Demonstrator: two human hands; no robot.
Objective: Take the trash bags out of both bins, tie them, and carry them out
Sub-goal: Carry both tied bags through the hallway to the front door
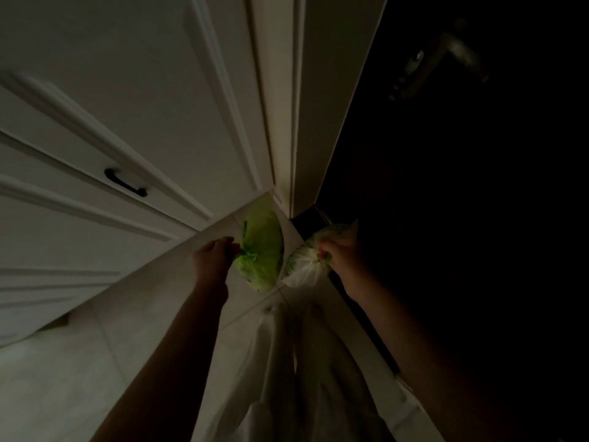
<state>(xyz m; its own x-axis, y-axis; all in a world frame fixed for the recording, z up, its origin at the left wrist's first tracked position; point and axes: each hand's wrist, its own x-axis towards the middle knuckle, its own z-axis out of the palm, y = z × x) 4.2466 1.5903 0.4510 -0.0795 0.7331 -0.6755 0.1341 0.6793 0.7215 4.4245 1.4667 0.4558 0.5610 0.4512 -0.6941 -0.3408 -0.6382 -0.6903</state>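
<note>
Green trash bag (pixel 263 247): hangs low over the pale floor tiles (pixel 134 301), neck gathered into a twist. Left hand (pixel 214 254) pinches that twist, fingers closed on it. White trash bag (pixel 302 266): just beside the green one, close enough that I cannot tell whether they touch. Right hand (pixel 334 252) is fisted around its bunched top. Hands apart, one bag each.

Handling, as judged: both bags are thin, soft film and look only modestly filled, so probably light. Film is slick and tears easily; the gathered neck is the only sound place to hold. A grip on the belly would stretch it.

Surroundings: white panelled cabinet (pixel 95 138) with a black pull handle (pixel 126 182) at left. Door frame (pixel 296 122) straight ahead. Dark door (pixel 446 186) at right, lever handle (pixel 459 55) faint. Lighting is poor.
</note>
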